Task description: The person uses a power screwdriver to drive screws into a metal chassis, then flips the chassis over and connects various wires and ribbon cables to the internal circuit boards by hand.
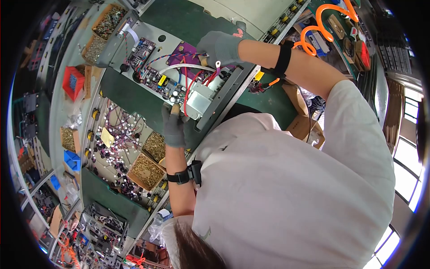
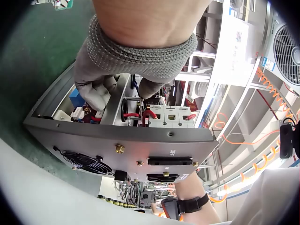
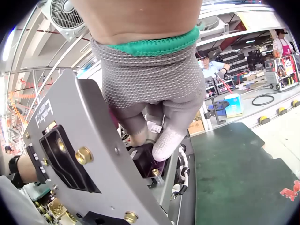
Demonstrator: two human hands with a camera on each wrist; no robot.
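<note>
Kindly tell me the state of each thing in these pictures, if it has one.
Metal case: open, inside exposed
Left hand: gloved, fingers inside case
Right hand: gloved, fingers inside case
Orange hose: coiled
Brass-coloured parts box: open, filled
Red bin: open
White fan: running or stopped, cannot tell

An open metal chassis [image 1: 218,101] fitted with circuit boards is supported on a dark green board [image 1: 134,96] of a roller-edged assembly line. Alongside, on a pale section [image 1: 102,164], 2 cardboard boxes [image 1: 138,181] of brass-coloured fasteners are set beside tangled wire harnesses [image 1: 118,130], topped by a yellowish sheet [image 1: 107,137].
</note>
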